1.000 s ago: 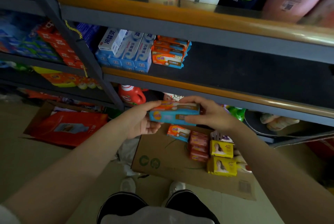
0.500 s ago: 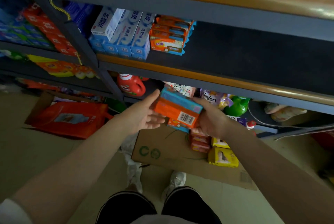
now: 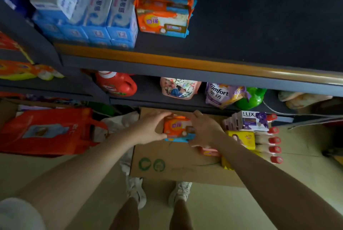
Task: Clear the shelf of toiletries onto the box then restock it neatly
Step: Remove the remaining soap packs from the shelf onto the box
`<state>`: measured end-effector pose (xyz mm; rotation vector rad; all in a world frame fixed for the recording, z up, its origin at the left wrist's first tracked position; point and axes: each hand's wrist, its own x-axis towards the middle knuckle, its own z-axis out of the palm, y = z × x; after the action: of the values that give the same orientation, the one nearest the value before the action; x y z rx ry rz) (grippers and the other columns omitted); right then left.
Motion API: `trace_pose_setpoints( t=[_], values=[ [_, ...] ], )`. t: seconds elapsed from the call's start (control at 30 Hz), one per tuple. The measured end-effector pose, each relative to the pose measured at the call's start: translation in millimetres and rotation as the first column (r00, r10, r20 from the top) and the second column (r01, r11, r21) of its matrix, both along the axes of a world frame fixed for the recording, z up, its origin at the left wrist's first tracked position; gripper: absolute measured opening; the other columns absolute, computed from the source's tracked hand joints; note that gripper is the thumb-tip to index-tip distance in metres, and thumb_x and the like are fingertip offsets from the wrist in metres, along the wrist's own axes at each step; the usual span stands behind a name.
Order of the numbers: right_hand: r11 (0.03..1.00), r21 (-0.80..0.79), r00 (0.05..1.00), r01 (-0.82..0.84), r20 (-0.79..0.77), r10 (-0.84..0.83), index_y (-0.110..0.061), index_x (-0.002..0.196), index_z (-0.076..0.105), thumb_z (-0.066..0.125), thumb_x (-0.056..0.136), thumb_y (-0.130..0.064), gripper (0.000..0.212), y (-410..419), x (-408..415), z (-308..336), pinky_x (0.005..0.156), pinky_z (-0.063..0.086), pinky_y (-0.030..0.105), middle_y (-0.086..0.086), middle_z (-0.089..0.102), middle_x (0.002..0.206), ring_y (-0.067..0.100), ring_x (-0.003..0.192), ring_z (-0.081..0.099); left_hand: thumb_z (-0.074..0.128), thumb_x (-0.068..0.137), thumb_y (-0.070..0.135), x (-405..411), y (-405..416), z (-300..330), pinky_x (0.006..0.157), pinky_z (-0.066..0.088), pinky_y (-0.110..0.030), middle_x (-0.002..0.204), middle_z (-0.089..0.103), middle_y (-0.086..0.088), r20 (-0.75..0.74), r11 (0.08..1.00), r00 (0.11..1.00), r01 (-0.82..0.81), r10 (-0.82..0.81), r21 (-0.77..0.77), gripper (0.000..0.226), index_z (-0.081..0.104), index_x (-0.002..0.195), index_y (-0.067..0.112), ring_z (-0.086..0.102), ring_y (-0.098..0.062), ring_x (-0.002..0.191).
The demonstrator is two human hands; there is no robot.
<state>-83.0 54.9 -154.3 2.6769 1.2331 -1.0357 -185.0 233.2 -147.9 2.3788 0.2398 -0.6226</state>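
Fingers [image 3: 157,118] of both hands curled around orange soap pack [image 3: 178,127], face up, long axis left-right

White short sleeve [image 3: 16,211], bare forearms, white sneakers [image 3: 136,190].

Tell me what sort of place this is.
Probably a small shop or stockroom: metal shelving holds stacked toothpaste boxes and soap packs, with detergent jugs below and more goods on a cardboard box on the floor.

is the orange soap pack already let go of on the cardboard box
No, the left hand and right hand each grip an end of the orange soap pack over the cardboard box.
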Motion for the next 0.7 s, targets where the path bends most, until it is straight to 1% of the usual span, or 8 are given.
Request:
trace_pose_setpoints(
  t=[0.03, 0.1, 0.17, 0.23, 0.37, 0.5, 0.6, 0.7],
  values=[
    [0.999, -0.040, 0.999, 0.017, 0.043, -0.015, -0.016, 0.138, 0.031, 0.077, 0.068, -0.039, 0.086, 3.1, -0.7, -12.9, 0.090, 0.044, 0.036, 0.006, 0.036, 0.133, 0.027, 0.117, 0.048, 0.064, 0.086, 0.031, 3.9, 0.7, -9.2, 0.084, 0.022, -0.009, 0.143, 0.039, 0.001, 0.001, 1.000, 1.000, -0.029, 0.029, 0.000, 0.065, 0.033, 0.142, 0.021, 0.036, -0.013, 0.130],
    [0.993, -0.032, 0.991, 0.115, 0.076, -0.112, -0.014, 0.130, 0.035, 0.079, 0.068, -0.037, 0.079, 6.7, -1.7, -40.4, 0.089, 0.045, 0.037, 0.007, 0.037, 0.128, 0.028, 0.113, 0.050, 0.060, 0.089, 0.030, 8.0, 4.7, -27.6, 0.086, 0.029, -0.011, 0.138, 0.046, 0.001, -0.002, 0.993, 0.993, -0.117, 0.117, -0.034, 0.050, 0.042, 0.135, 0.020, 0.043, -0.012, 0.124],
    [0.978, 0.003, 0.976, 0.207, 0.065, -0.207, -0.013, 0.127, 0.036, 0.079, 0.068, -0.034, 0.076, 9.2, -2.4, -66.1, 0.088, 0.044, 0.037, 0.006, 0.037, 0.123, 0.028, 0.111, 0.050, 0.056, 0.091, 0.030, 6.5, 10.5, -43.9, 0.091, 0.040, -0.020, 0.131, 0.051, 0.003, -0.022, 0.978, 0.979, -0.204, 0.203, -0.043, 0.040, 0.048, 0.130, 0.023, 0.049, -0.009, 0.117],
    [0.976, 0.011, 0.973, 0.220, 0.065, -0.220, -0.011, 0.126, 0.034, 0.078, 0.069, -0.030, 0.075, 11.7, -1.5, -91.5, 0.091, 0.042, 0.036, 0.007, 0.037, 0.124, 0.029, 0.113, 0.049, 0.054, 0.092, 0.030, 3.3, 16.6, -58.0, 0.091, 0.045, -0.026, 0.126, 0.054, 0.007, -0.017, 0.965, 0.966, -0.258, 0.257, -0.044, 0.034, 0.051, 0.126, 0.025, 0.052, -0.007, 0.111],
    [0.973, 0.006, 0.968, 0.230, 0.104, -0.229, -0.008, 0.128, 0.032, 0.072, 0.075, -0.019, 0.067, 9.4, 0.5, -132.6, 0.110, 0.024, 0.035, 0.010, 0.033, 0.133, 0.029, 0.126, 0.037, 0.056, 0.092, 0.024, -8.4, 24.0, -72.4, 0.087, 0.044, -0.020, 0.117, 0.052, 0.016, -0.031, 0.938, 0.947, -0.321, 0.320, -0.129, 0.032, 0.052, 0.124, 0.025, 0.053, -0.003, 0.105],
    [0.958, 0.045, 0.946, 0.283, 0.153, -0.286, -0.008, 0.128, 0.033, 0.061, 0.081, -0.014, 0.056, 3.0, 2.7, -147.9, 0.117, 0.010, 0.037, 0.012, 0.034, 0.137, 0.030, 0.133, 0.028, 0.052, 0.094, 0.024, -16.3, 26.1, -75.5, 0.083, 0.044, -0.017, 0.119, 0.055, 0.011, -0.077, 0.912, 0.926, -0.378, 0.371, -0.156, 0.031, 0.053, 0.124, 0.023, 0.052, -0.001, 0.100],
    [0.969, 0.036, 0.950, 0.246, 0.187, -0.248, -0.010, 0.140, 0.024, 0.056, 0.088, -0.022, 0.062, 2.0, 6.4, -152.5, 0.117, -0.001, 0.037, 0.011, 0.024, 0.149, 0.026, 0.144, 0.008, 0.049, 0.095, 0.027, -13.2, 27.1, -73.6, 0.080, 0.039, -0.014, 0.120, 0.053, 0.014, -0.053, 0.904, 0.918, -0.396, 0.393, -0.163, 0.030, 0.052, 0.125, 0.024, 0.050, 0.001, 0.100],
    [0.963, 0.044, 0.950, 0.265, 0.157, -0.269, -0.016, 0.144, 0.020, 0.059, 0.087, -0.035, 0.071, 4.6, 5.5, -142.9, 0.116, -0.001, 0.041, 0.003, 0.018, 0.154, 0.025, 0.145, -0.001, 0.049, 0.095, 0.025, -8.8, 27.3, -61.9, 0.074, 0.038, -0.005, 0.114, 0.053, 0.015, -0.005, 0.909, 0.923, -0.379, 0.384, -0.172, 0.029, 0.053, 0.124, 0.023, 0.049, 0.002, 0.099]
  ],
)
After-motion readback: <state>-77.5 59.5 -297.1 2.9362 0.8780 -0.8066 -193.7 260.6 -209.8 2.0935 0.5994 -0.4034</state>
